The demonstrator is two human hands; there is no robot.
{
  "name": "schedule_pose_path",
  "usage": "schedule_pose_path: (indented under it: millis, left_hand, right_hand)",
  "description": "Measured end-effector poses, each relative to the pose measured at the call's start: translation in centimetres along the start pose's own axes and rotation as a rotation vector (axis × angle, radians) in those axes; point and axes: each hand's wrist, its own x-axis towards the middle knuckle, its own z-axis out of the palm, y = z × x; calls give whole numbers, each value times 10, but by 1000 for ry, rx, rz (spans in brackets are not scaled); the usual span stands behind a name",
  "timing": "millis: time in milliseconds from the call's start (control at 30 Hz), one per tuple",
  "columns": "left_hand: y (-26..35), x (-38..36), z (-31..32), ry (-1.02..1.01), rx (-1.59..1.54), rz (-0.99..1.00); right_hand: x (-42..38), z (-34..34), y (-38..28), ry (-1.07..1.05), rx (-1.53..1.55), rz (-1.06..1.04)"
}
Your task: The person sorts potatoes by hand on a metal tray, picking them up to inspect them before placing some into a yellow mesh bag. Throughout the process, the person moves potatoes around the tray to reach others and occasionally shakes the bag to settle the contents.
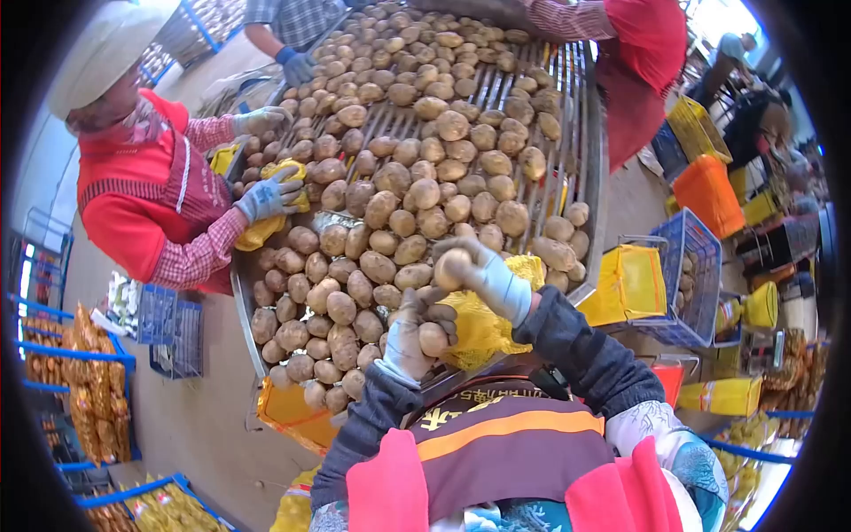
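Note:
Many brown potatoes cover a metal sorting table with slats. My left hand, in a grey and white glove, is closed around a potato at the table's near edge. My right hand, gloved too, grips another potato a little higher and to the right. Beneath my right hand and beside my left lies a yellow mesh bag, bunched at the edge.
A co-worker in red stands at the left with gloved hands on a yellow bag. Two more co-workers work at the far side. Yellow crates and a blue crate stand right; an orange-yellow container hangs below the near left edge.

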Motion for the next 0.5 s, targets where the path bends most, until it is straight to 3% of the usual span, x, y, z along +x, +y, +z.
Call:
schedule_pose_path:
  millis: [33, 100, 167, 200, 233, 300, 333, 367, 433, 500]
  left_hand:
    - [7, 0, 2, 23, -90, -24]
    - [-6, -17, 17, 55, -82, -47]
    - [-5, -12, 21, 41, 95, 104]
    - [1, -13, 28, -21, 347, 187]
    - [-5, -7, 28, -23, 348, 178]
    - [-11, 4, 35, -62, 625, 302]
    - [4, -7, 49, -77, 550, 147]
    - [8, -6, 44, -86, 561, 143]
    - [13, -1, 37, -289, 241, -5]
    - [8, 0, 36, -283, 291, 11]
  right_hand:
    - [-1, -1, -9, 100, 237, 131]
    - [-30, 0, -24, 214, 226, 187]
    - [-31, -6, -28, 127, -4, 344]
    - [-30, 4, -25, 171, -78, 335]
    - [-34, 16, -25, 272, -141, 293]
    - [-38, 18, -20, 249, -230, 323]
    - [-40, 16, -24, 255, -223, 318]
    - [-43, 10, -32, 245, -143, 361]
    - [-47, 6, -37, 246, -66, 399]
    - [-53, 5, -32, 194, -75, 313]
